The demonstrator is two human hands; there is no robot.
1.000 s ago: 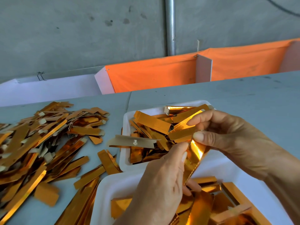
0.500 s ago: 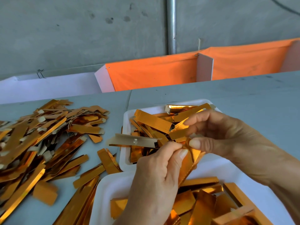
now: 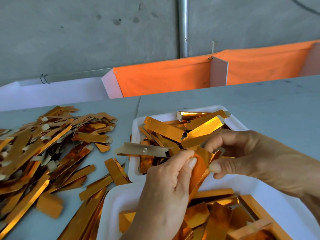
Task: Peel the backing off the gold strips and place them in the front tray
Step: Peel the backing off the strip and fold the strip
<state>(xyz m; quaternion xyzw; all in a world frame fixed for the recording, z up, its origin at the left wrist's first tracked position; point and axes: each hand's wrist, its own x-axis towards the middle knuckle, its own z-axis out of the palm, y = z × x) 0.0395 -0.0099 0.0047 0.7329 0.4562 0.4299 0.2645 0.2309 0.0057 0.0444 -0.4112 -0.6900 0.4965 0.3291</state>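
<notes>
Both hands hold one gold strip [image 3: 201, 163] above the gap between two white trays. My left hand [image 3: 166, 189] pinches its near side between thumb and forefinger. My right hand [image 3: 242, 153] pinches its upper end, thumb below and fingers curled above. The strip's lower end hangs down toward the front tray [image 3: 110, 207], which holds several gold pieces. The rear tray [image 3: 136, 129] behind the hands is heaped with gold strips, one lying pale side up across its left rim.
A big loose pile of gold strips [image 3: 43, 146] covers the grey table on the left, some spilling against the trays. An orange cloth barrier [image 3: 164, 78] with white dividers runs along the table's far edge. Bare table [image 3: 268, 108] lies at the right rear.
The hands have drawn closer together on the strip. The strip now bends more between them and its upper end has turned toward the right hand.
</notes>
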